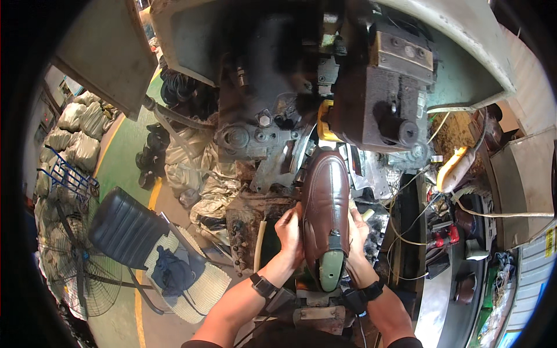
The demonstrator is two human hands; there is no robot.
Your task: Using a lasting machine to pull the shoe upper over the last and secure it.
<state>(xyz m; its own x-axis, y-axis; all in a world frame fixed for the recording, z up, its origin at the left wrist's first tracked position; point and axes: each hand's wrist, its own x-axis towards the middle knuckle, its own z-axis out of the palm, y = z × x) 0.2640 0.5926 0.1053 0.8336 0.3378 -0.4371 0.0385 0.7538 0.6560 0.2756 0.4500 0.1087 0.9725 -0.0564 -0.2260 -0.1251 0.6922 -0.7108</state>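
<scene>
A brown leather shoe upper [326, 200] sits over a green shoe last [332, 270], its toe pointing away from me into the machine. My left hand [290, 233] grips its left side, and my right hand [356, 232] closes on its right side. The undersides of the fingers are hidden behind the shoe. At the toe, dark metal jaws and plates of the machine [377, 93] stand close around it; whether they touch it I cannot tell. A yellow part [326, 120] shows just beyond the toe.
A black office chair [130, 227] with a dark bag [172, 272] stands at left, near a floor fan [81, 272]. Pale sacks [81, 130] lie farther back. At right hangs a yellow lamp-like fitting [452, 170] among loose cables. More shoes [465, 288] lie along a rack on the right.
</scene>
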